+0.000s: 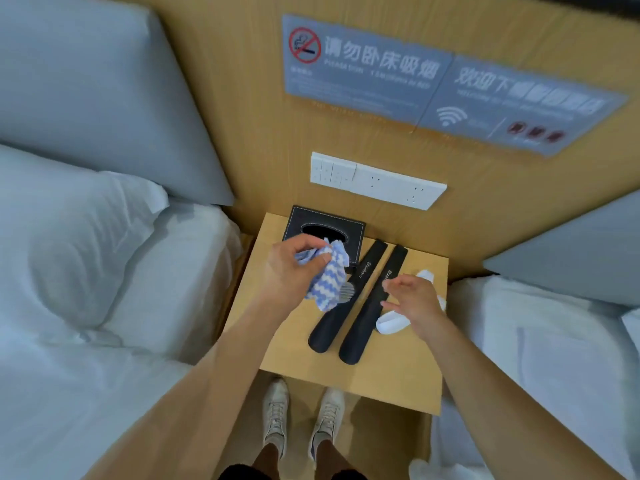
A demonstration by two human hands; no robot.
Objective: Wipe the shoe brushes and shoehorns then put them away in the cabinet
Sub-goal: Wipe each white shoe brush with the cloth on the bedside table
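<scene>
Shoehorns [349,303] lie just left of right hand's [414,301] fingers [389,301].

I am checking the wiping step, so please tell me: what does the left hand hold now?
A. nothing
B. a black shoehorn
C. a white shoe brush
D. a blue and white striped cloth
D: the left hand grips a bunched blue and white striped cloth above the nightstand, while both black shoehorns lie flat on the top.
</scene>
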